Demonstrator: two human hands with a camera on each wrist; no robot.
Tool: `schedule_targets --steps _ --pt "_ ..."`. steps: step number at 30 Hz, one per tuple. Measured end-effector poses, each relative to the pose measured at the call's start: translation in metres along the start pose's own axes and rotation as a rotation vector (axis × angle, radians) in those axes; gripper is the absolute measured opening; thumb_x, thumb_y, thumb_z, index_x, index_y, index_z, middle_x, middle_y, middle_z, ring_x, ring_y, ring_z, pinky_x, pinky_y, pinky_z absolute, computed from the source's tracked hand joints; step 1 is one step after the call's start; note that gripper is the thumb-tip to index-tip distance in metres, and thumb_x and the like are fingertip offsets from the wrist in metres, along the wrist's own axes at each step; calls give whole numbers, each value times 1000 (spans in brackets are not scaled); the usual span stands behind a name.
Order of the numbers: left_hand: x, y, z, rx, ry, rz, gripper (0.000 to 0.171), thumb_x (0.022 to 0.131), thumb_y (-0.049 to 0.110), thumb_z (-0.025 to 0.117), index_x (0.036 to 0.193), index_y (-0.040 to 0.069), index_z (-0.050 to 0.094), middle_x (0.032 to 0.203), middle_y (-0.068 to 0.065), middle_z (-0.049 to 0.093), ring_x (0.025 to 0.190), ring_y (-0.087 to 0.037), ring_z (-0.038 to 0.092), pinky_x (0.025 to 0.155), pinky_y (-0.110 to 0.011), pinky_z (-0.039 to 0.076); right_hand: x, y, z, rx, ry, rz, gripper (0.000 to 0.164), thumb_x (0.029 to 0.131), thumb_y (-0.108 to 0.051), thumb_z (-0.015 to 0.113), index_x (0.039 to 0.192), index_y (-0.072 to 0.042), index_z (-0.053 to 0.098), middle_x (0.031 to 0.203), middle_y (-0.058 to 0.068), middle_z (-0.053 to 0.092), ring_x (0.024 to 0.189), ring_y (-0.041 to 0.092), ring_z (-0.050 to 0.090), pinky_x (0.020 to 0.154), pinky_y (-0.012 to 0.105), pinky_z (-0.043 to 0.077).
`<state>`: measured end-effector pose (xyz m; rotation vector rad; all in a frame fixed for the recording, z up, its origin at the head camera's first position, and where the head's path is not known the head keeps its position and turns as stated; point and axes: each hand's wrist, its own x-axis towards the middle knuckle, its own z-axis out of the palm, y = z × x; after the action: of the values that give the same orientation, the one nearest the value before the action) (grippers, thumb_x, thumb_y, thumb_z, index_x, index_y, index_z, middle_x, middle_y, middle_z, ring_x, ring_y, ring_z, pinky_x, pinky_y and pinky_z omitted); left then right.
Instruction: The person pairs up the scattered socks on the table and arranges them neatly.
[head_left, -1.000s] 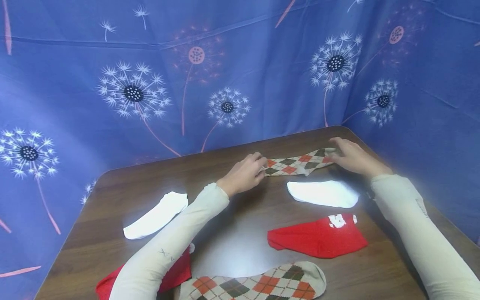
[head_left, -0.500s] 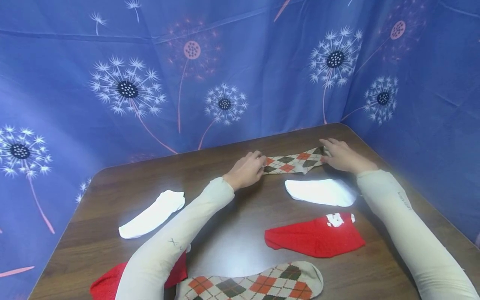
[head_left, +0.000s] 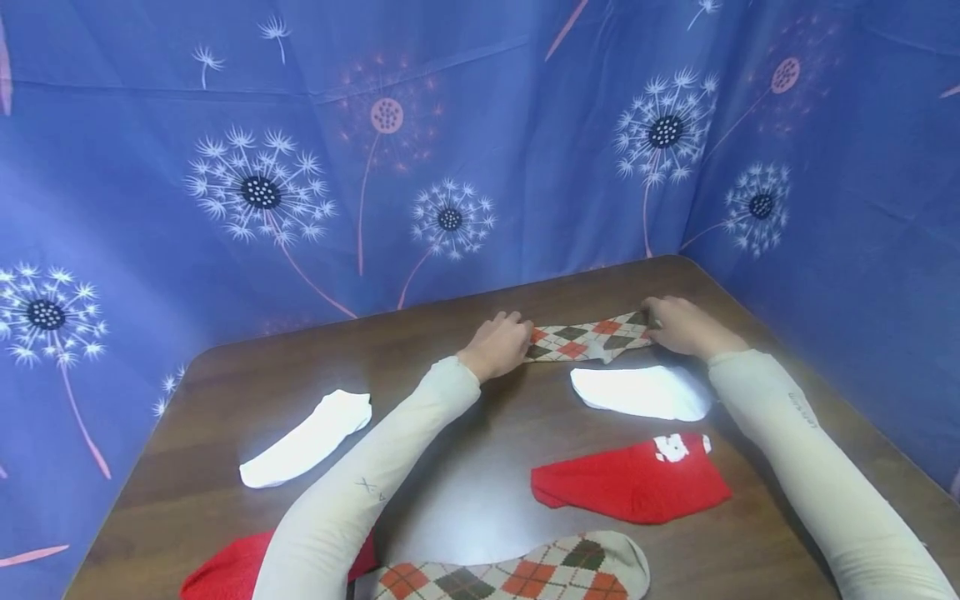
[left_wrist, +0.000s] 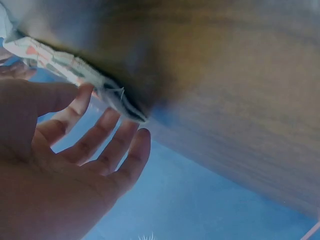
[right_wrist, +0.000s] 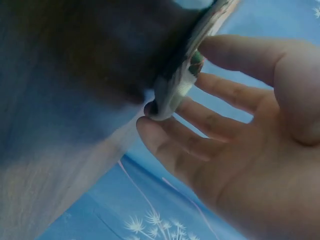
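A beige argyle sock (head_left: 577, 340) with orange and dark green diamonds lies stretched sideways near the table's far edge. At its left end is my left hand (head_left: 497, 343); the left wrist view shows the fingers (left_wrist: 131, 155) spread and gently bent, their tips right at the sock's end. My right hand (head_left: 686, 325) holds the opposite end, with the toe between thumb and fingers (right_wrist: 200, 125) in the right wrist view. A pale patch hangs at the sock's lower edge. Just nearer lies a white sock (head_left: 641, 392).
Below that is a red sock (head_left: 630, 482) with a white motif. A second argyle sock (head_left: 517, 575) lies at the front. To the left are another white sock (head_left: 307, 437) and a red sock (head_left: 232, 567) partly under my left sleeve. Blue dandelion-print cloth (head_left: 450, 125) hangs behind the wooden table (head_left: 247, 367).
My right hand has shifted left along the argyle sock's toe, and its fingers have come down around it. My left hand stays at the other end. The view tilts slightly.
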<state>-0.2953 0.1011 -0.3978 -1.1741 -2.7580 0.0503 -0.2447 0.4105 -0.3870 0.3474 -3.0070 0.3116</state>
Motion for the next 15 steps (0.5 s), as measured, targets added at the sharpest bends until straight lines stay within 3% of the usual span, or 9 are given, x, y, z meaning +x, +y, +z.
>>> schedule_targets --steps 5,10,15 --pt "3 1 5 -18 -30 -34 24 86 24 56 108 17 55 104 -2 53 88 -22 48 70 -39 49 -5 -4 0 -4 30 40 25 68 -3 64 92 -3 58 84 12 61 82 34 56 72 52 43" --pt "3 3 6 -47 -17 -72 34 83 26 61 112 12 49 101 -5 51 88 -21 48 75 -38 47 -8 -3 -1 -28 35 140 18 68 -6 63 83 -2 54 78 14 57 74 34 55 61 53 43" --pt "5 6 2 4 -15 -90 28 81 24 63 103 10 54 96 -4 54 86 -20 48 77 -36 45 -8 0 -4 -46 38 168 15 66 -7 63 78 -1 55 76 15 57 71 35 55 60 53 43"
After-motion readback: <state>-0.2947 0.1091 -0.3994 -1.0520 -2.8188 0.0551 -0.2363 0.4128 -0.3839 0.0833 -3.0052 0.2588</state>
